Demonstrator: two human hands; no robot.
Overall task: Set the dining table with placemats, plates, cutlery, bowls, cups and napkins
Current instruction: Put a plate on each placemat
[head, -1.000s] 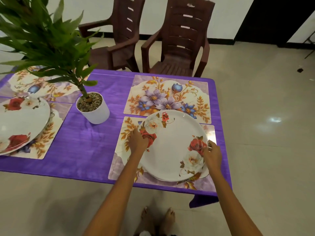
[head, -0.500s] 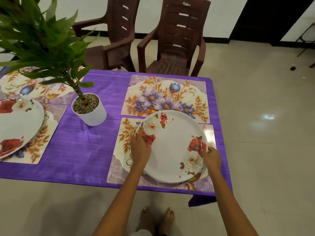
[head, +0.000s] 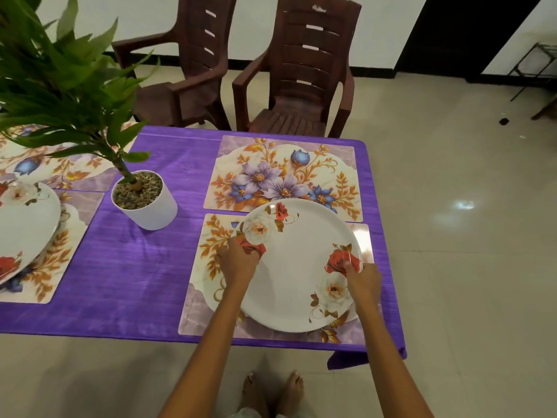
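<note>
Head view: person stands at the near edge, both arms reaching forward.
Table (head: 144, 267): purple cloth, extending left of and beyond both hands.
Chairs (head: 301, 79): two brown, past the far edge.
Plant pot (head: 144, 200): white, leafy, left of and beyond the left hand.
Far placemat (head: 286, 173): floral, bare, beyond both hands.
Near placemat (head: 208, 267): under the plate, partly under the left hand.
Plate (head: 297, 267): white, rose-patterned, between the hands, lying on the near placemat.
Left hand (head: 238, 262): fingers curled over the plate's left rim, gripping it.
Right hand (head: 363, 280): thumb and fingers pinching the plate's right rim.
</note>
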